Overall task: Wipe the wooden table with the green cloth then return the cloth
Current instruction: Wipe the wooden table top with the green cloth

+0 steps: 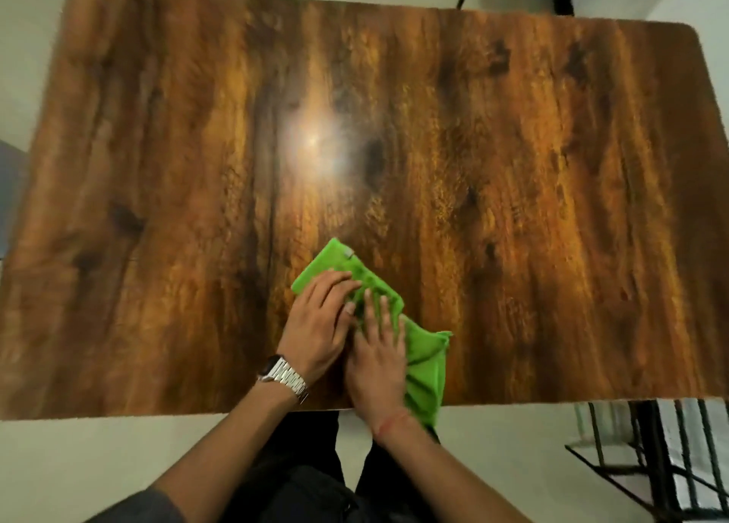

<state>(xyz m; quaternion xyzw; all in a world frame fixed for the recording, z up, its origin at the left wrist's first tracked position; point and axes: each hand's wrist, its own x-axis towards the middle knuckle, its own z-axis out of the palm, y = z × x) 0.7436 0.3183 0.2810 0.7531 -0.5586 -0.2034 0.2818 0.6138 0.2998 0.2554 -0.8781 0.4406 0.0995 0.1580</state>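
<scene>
Crumpled bright-green microfibre cloth [424,358] at near edge of brown wood-grain table [157,167], tail overhanging. Left hand [317,321], right hand [380,358] flat, fingers spread, pressing cloth. Risk: bunched overhang drags cloth off edge.

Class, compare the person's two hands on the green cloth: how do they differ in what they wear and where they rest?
The left hand has a metal watch at its wrist; the right hand has a thin red thread. The left hand lies farther up the green cloth, the right nearer the wooden table edge. Both press flat on the cloth.
</scene>
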